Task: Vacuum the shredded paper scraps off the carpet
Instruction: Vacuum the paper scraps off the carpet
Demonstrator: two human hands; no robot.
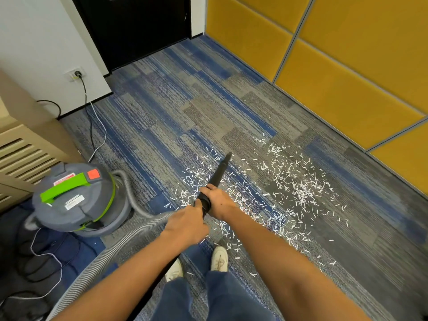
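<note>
Now gripping nozzle (219, 173) with right hand (218, 201), fingers curled round it, and hose (129, 237) just behind nozzle with left hand (185, 224). Scattered on carpet (185, 100) around nozzle, mostly to its right: scraps (301, 191).

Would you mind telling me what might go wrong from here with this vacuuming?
The narrow black nozzle covers little, so the dense white shredded paper scraps rightward may get missed. The grey ribbed hose trails near the white shoes, a possible trip or tug on the grey canister vacuum.
</note>
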